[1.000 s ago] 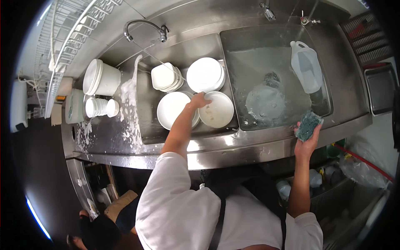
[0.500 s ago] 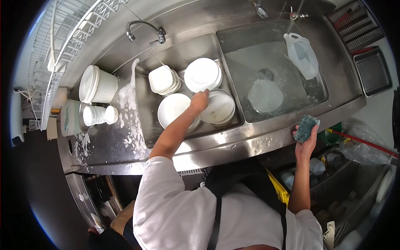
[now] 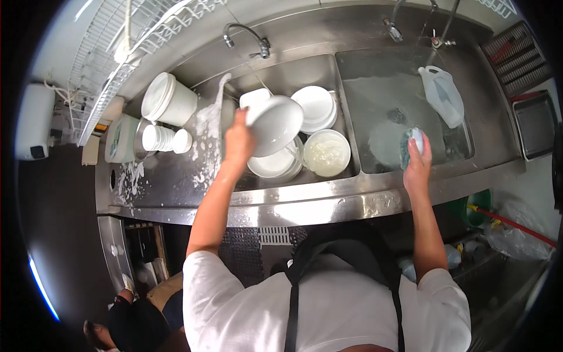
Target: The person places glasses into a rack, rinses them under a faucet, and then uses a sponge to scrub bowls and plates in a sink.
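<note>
White dish (image 3: 280,122), pinched by the left hand (image 3: 240,142), tilts near a bowl (image 3: 348,161) of pale liquid (image 3: 325,154) — right hand (image 3: 417,165) gripping a sponge (image 3: 405,148).

From the wearer's head, a wide fisheye camera looks steeply down and forward: the white shirt (image 3: 346,311) is nearest, at the lower edge; the left hand (image 3: 239,144) and right hand (image 3: 416,164) show farther off; the double sink (image 3: 347,111) spans the upper middle; the counter edge (image 3: 311,216) bows.

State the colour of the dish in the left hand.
The dish is plain white, best seen in the head view.
</note>
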The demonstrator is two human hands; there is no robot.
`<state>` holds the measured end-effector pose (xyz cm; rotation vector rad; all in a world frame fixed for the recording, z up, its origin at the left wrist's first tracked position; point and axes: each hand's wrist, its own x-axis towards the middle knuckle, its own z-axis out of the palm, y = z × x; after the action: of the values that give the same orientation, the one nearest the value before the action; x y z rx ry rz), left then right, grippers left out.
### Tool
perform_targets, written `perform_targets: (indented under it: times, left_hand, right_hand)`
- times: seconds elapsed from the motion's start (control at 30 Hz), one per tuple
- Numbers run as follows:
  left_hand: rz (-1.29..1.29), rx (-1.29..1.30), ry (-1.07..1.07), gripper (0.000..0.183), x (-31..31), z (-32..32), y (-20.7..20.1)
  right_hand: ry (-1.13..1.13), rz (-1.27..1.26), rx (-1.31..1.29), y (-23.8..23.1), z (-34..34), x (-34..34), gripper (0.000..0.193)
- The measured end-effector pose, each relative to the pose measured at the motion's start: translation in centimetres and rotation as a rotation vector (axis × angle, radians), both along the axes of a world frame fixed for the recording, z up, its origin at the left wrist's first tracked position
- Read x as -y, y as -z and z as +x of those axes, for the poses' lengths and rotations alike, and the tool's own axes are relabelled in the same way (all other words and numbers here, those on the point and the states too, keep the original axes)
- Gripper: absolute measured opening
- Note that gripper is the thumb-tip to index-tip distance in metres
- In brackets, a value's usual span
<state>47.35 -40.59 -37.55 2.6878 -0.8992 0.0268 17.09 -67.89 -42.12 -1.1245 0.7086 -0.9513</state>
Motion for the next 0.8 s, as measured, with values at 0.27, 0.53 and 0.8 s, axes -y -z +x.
perform_targets:
  times: [0.27, 0.53, 0.8]
  left_hand:
    - [-1.552, -0.937, -0.369, 0.044, -4.5, -2.0, 5.6]
    - [-1.605, -0.934, -0.374, 0.038, -5.0, -2.0, 5.9]
    - [-1.578, -1.027, -0.251, 0.047, -5.0, -0.5, 7.1]
  right_hand:
    - [-0.277, -0.468, -0.243, -4.2, 20.2, -9.9, 0.04]
    - [-1.068, -1.618, -0.64, 0.4, 19.9, -17.1, 0.047]
    - [-1.147, -1.174, -0.506, 3.5, 21.2, -18.7, 0.057]
